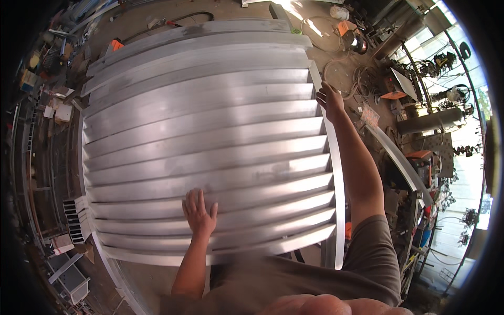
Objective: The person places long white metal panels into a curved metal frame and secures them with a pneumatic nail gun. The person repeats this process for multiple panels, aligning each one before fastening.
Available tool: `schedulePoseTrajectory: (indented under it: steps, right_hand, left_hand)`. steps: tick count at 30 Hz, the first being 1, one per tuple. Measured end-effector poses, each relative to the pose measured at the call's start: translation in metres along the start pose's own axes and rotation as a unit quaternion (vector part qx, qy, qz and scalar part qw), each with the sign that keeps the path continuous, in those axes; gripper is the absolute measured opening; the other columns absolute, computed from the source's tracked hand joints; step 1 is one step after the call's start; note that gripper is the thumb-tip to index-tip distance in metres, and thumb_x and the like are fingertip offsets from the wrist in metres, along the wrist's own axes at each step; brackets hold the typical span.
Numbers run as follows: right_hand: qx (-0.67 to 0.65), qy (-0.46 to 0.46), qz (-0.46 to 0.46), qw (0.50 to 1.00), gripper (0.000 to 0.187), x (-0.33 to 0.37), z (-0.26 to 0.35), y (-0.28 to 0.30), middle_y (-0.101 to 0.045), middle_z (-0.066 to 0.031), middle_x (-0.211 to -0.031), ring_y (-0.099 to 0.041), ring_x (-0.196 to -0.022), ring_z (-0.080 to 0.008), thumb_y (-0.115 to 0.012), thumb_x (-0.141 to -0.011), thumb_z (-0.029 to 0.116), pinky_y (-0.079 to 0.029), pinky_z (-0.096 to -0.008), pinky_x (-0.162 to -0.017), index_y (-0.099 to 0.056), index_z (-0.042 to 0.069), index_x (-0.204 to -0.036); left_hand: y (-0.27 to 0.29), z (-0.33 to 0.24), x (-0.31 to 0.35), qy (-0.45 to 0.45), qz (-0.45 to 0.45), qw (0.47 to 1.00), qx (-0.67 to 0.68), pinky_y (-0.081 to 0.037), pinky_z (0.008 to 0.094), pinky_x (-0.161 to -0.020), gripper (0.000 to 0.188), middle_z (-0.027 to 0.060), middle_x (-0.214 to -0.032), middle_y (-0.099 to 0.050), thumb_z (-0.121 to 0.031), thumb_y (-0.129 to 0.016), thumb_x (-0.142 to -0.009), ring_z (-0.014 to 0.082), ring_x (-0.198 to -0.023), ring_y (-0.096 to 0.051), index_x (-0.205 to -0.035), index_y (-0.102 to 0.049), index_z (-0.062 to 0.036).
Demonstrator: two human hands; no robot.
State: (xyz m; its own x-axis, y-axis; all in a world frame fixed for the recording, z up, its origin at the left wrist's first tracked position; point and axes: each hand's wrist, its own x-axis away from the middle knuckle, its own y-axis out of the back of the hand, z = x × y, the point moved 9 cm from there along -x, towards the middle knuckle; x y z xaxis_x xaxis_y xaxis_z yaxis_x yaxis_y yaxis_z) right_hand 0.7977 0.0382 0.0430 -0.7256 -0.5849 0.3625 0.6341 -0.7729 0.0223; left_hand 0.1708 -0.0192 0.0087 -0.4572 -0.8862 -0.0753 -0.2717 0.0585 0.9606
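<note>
In front of me lies a large louvred metal panel (210, 136), its slanted silver slats set between two side rails. My left hand (200, 211) rests with spread fingers on the slats near the panel's closer edge. Reaching forward, my right hand (331, 100) is at the far part of the right side rail (336, 178). Its fingers are stretched out and lie at the rail's inner edge, beside the slat ends. Neither hand is wrapped round anything. Loose-looking flat metal strips (194, 39) lie across the panel's far end.
Gas cylinders (430, 122) lie at the right, with coiled cables (362, 79) on the floor. An orange-and-black machine (354, 39) stands at the far right. A long metal bar (396, 155) leans beyond my right arm. Boxes (63, 113) and metal frames crowd the left side.
</note>
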Motion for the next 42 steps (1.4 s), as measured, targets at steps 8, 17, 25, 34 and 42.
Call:
schedulePoseTrajectory:
  steps: [8,17,25,34,42]
  right_hand:
    - [-0.107,0.004,-0.027,0.994,0.077,-0.237,0.021,-0.059,-0.057,-0.0162,-0.124,-0.061,-0.107,-0.0251,-0.079,-0.091,0.038,-0.054,-0.0391,-0.091,-0.042,0.004,-0.149]
    - [0.199,0.234,0.116,0.945,0.051,-0.345,0.024,-0.072,-0.068,-0.0174,-0.116,-0.068,-0.104,-0.0314,-0.077,-0.091,0.01,-0.056,-0.0397,-0.093,-0.059,0.003,-0.139]
    - [-0.218,0.062,0.03,0.973,0.023,-0.18,0.03,-0.04,-0.061,-0.002,-0.1,-0.06,-0.084,-0.0148,-0.069,-0.097,0.013,-0.055,-0.0306,-0.079,-0.066,0.004,-0.118]
    - [-0.146,0.045,-0.08,0.985,0.055,0.005,0.033,-0.025,-0.06,-0.0109,-0.125,-0.059,-0.109,-0.0206,-0.068,-0.095,0.015,-0.053,-0.0396,-0.096,-0.048,0.002,-0.144]
    - [-0.135,0.052,-0.07,0.987,0.059,-0.004,0.022,-0.012,-0.061,-0.0142,-0.127,-0.062,-0.109,-0.0234,-0.069,-0.095,0.016,-0.055,-0.0382,-0.092,-0.044,0.003,-0.147]
  left_hand:
    - [-0.018,0.0,-0.008,0.006,0.034,0.999,-0.035,-0.025,0.0649,-0.121,0.071,0.0216,-0.157,-0.04,-0.053,-0.059,-0.098,0.044,-0.147,-0.036,-0.151,-0.047,-0.0062]
    - [-0.021,0.002,-0.012,0.023,0.061,0.998,-0.018,-0.026,0.0659,-0.119,0.069,0.0222,-0.146,-0.046,-0.048,-0.067,-0.092,0.0467,-0.141,-0.04,-0.146,-0.051,-0.0064]
    - [0.004,-0.027,-0.168,0.088,-0.083,0.963,0.239,-0.042,0.0467,-0.11,0.058,0.0209,-0.139,-0.052,-0.014,-0.077,-0.09,0.0363,-0.127,-0.054,-0.141,-0.054,0.0011]
    - [-0.068,-0.026,-0.457,0.383,-0.06,0.447,0.806,-0.038,0.0541,-0.118,0.105,0.0229,-0.153,-0.039,-0.058,-0.078,-0.089,0.0368,-0.14,-0.046,-0.162,-0.021,-0.0099]
    - [-0.088,-0.021,-0.492,0.413,-0.084,0.501,0.756,-0.048,0.0539,-0.095,0.047,0.0103,-0.116,-0.062,-0.038,-0.08,-0.088,0.031,-0.106,-0.057,-0.123,-0.063,-0.0133]
